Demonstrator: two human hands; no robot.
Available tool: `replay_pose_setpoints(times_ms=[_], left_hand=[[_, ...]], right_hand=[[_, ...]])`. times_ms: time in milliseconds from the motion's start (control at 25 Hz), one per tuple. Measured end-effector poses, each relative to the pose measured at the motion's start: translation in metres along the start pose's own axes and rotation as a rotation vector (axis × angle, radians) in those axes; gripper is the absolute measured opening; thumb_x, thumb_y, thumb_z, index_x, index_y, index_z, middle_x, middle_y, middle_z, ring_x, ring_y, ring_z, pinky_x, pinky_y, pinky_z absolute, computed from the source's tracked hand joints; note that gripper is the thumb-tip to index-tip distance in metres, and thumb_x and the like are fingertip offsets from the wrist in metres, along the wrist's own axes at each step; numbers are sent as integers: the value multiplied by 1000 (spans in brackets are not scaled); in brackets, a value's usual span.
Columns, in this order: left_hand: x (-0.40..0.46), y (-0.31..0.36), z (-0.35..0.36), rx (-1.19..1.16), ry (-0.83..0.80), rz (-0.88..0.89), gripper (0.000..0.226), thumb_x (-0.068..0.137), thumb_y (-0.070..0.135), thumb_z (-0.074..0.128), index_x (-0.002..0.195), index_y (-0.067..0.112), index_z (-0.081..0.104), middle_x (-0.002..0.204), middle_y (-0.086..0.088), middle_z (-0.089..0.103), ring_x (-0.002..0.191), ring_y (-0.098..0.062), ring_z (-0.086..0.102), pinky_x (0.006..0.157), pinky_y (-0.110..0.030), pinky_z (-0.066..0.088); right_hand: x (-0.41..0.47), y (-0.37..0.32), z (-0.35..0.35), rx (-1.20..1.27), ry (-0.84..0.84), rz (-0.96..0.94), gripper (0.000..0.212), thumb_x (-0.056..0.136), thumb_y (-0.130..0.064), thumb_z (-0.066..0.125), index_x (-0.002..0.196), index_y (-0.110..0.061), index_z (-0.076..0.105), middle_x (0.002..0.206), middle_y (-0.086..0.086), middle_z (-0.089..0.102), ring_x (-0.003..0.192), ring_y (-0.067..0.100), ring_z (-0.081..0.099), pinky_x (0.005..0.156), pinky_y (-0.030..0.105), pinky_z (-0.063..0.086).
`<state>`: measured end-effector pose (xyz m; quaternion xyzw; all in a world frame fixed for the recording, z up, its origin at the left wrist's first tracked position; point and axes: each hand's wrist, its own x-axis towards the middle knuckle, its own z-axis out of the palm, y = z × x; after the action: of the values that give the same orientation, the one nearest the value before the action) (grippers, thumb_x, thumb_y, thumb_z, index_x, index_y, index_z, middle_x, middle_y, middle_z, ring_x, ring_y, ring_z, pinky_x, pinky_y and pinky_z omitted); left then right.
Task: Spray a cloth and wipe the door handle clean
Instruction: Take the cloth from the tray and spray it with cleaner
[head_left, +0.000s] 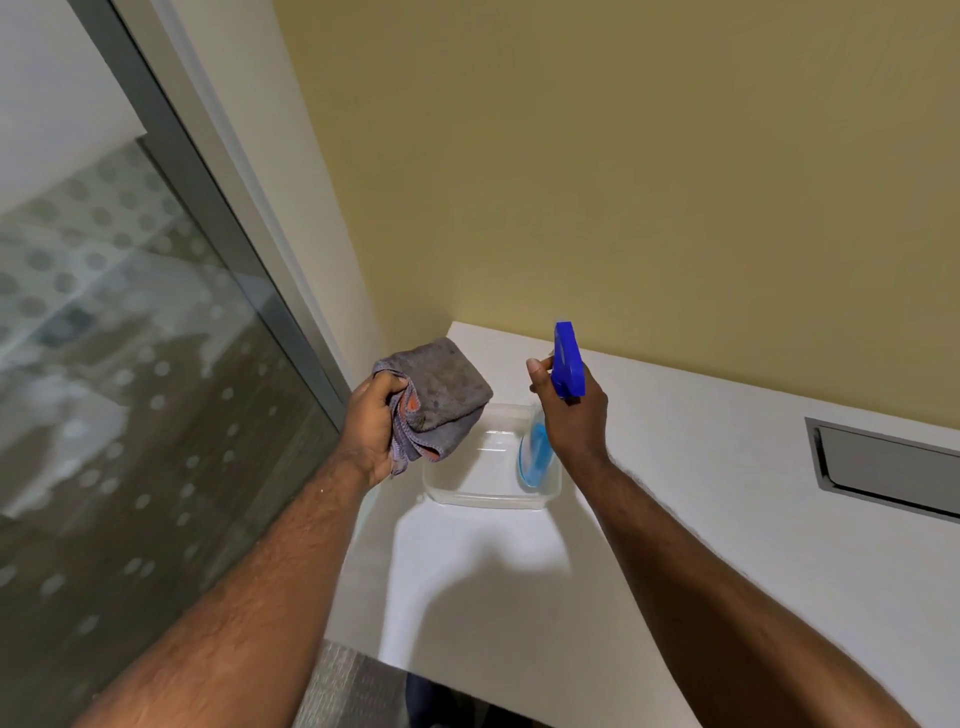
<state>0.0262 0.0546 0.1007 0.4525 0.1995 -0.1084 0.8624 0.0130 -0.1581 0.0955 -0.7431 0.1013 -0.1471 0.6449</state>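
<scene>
My left hand (370, 429) grips a folded grey cloth (441, 391) with orange stitching, held up above the left side of a clear plastic tub (488, 493). My right hand (574, 410) is closed around the neck of a spray bottle (569, 364) with a blue trigger head. The nozzle points left toward the cloth. The bottle's clear body with blue liquid (535, 454) hangs below my hand, over the tub's right side. No door handle is in view.
The tub sits on a white counter (727, 493) against a yellow wall. A metal-framed recessed slot (893, 470) lies in the counter at the right. A glass door with a grey frame (218, 208) and frosted dots stands at the left.
</scene>
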Motion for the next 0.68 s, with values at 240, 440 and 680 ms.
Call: replay_pose_setpoints(times_ms=[240, 440, 680], left_hand=[[-18, -11, -23, -27, 103, 20, 45, 92, 9, 40, 131, -11, 50, 134, -40, 49, 123, -53, 50, 104, -70, 35], [-26, -16, -32, -37, 137, 35, 41, 90, 8, 42, 125, -9, 56, 126, -37, 57, 114, -52, 58, 97, -70, 42], [-38, -20, -29, -81, 128, 18, 46, 91, 10, 39, 130, -9, 52, 129, -36, 55, 117, -50, 56, 100, -65, 42]], right_hand=[[-2, 38, 4, -63, -45, 59, 34, 88, -40, 67, 86, -8, 56, 81, 20, 61, 68, 18, 51, 66, 27, 45], [-3, 51, 5, -65, -58, 68, 29, 87, -43, 67, 91, -16, 57, 81, 12, 61, 70, 15, 53, 64, 21, 47], [-10, 63, -3, -97, -63, 71, 28, 84, -38, 71, 104, -31, 52, 93, -3, 61, 84, 14, 59, 67, 14, 47]])
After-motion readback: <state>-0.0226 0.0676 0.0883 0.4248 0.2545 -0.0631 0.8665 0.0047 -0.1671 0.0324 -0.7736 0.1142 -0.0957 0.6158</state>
